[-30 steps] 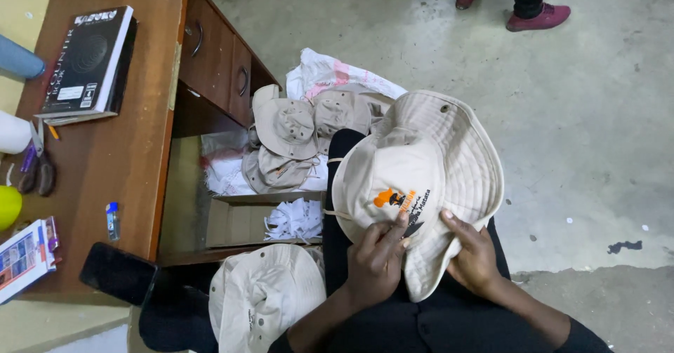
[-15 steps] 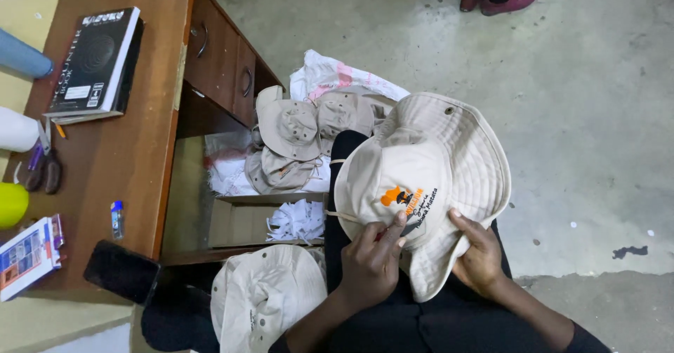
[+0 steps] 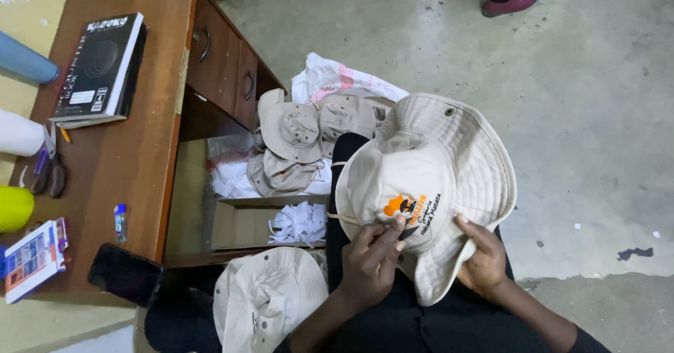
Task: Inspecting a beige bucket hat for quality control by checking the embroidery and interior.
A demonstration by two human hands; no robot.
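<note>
Both hands on cream bucket hat (image 3: 449,163)

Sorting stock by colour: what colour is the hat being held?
Cream, or pale beige, hat with an orange and black emblem on its crown; the head view shows it.

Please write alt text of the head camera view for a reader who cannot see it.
A seated person holds a cream bucket hat with an orange and black emblem in both hands, left hand on the crown, right hand at the brim. More hats are piled beside a wooden desk.
</note>
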